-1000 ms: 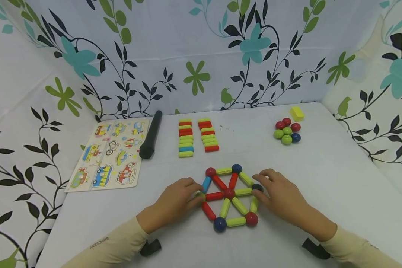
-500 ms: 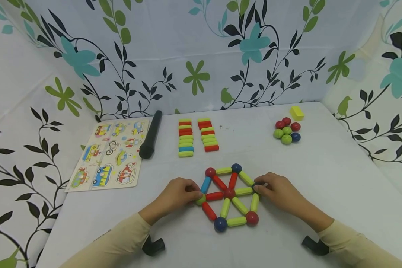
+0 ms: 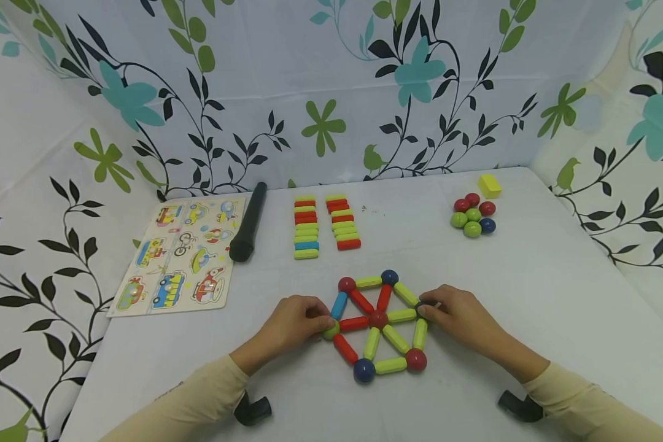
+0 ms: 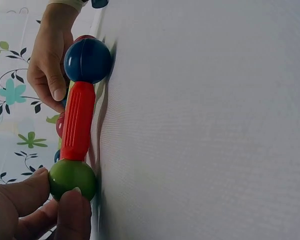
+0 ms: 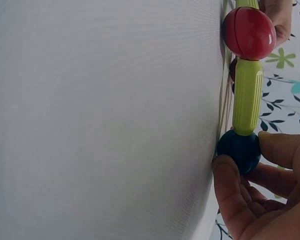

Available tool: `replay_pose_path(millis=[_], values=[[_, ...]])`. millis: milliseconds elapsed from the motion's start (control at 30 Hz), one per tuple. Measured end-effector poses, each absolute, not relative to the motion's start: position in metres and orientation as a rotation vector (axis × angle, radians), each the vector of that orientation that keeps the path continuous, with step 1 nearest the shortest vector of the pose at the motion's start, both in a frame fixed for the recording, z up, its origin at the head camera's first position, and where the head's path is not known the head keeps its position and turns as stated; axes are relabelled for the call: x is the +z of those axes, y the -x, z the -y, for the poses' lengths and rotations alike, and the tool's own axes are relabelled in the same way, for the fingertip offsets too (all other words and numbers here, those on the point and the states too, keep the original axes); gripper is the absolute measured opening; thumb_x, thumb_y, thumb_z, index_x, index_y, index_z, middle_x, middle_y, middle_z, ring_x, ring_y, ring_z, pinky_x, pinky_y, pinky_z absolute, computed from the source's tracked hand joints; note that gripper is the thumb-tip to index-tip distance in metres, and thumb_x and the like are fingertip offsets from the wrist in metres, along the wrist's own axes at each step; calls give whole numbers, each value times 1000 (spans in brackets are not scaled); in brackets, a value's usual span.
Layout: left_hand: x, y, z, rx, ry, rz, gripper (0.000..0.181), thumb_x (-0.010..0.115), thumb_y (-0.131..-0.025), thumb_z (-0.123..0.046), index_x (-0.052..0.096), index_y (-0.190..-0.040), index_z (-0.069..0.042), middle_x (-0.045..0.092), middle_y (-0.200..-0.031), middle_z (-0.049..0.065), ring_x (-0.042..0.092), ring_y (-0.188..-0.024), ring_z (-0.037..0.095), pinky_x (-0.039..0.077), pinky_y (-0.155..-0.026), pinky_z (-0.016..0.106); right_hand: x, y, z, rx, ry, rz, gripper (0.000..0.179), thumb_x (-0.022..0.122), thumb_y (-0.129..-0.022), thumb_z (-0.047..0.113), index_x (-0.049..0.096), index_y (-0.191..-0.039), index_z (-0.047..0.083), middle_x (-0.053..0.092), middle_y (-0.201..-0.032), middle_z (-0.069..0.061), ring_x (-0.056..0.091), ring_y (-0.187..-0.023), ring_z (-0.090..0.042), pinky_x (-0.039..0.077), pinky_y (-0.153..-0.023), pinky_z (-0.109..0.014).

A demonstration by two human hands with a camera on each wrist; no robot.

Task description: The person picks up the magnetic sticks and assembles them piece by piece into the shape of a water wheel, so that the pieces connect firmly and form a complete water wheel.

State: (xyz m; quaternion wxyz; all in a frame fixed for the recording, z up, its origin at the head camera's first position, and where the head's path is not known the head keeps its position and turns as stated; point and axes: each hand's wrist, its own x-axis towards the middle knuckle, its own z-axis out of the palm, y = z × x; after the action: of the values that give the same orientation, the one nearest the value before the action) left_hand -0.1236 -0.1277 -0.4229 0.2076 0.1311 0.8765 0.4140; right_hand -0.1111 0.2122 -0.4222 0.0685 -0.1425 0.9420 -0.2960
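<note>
"Hexagon of sticks and balls [image 3: 378, 319]. Where does it lie?"

"Lower middle of the head view, at the tabletop [image 3: 558, 288], between the two hands. Resting flat or slightly raised: can't tell."

"Left hand [image 3: 291, 322]?"

"At the shape's left corner, pinching the green ball [image 4: 72, 177]."

"Right hand [image 3: 457, 314]?"

"Opposite corner, pinching the dark blue ball [image 5: 238, 150]. Plain in the right wrist view; mostly covered by that hand in the head view."

"Which relation counts?"

"My judgement: the line joining those two gripped balls. Crosses the frame sideways, a touch higher at the right end. Order along it: green ball, red stick [image 3: 354, 323], red centre ball [image 3: 378, 319], lime stick [image 3: 401, 316], dark blue ball. One hand at each end."

"Nearer hand?"

"Neither, by eye. Centre ball sits about midway: rightward from the left hand, leftward from the right."

"Weak side?"

"Either edge off that line, probably. Lower in the frame: front blue ball [image 3: 364, 371], lime bar [image 3: 390, 366], front red ball [image 3: 416, 360], none touched by a hand. Any lift could let them sag."
</note>
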Motion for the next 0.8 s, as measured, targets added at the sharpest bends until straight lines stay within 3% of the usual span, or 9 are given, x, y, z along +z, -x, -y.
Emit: replay_pose_path(millis=[500,800], values=[[-424,123,132,1120,-470,-2456,9,73,-96,-27,72,-101,-19,65,-85,-8,61,-81,14,55,-70,27,-422,110,-213,-896,454,-2805,28,70,-96,19,71,-120,5,70,-105,-1,63,-88,-12,55,-75,-28],[-421,123,136,1103,-448,-2481,12,73,-95,-25,72,-102,-16,65,-84,-7,60,-79,13,52,-69,27,-417,110,-216,-875,422,-2807,33,71,-95,21,69,-124,5,71,-108,-3,66,-90,-14,58,-75,-31]])
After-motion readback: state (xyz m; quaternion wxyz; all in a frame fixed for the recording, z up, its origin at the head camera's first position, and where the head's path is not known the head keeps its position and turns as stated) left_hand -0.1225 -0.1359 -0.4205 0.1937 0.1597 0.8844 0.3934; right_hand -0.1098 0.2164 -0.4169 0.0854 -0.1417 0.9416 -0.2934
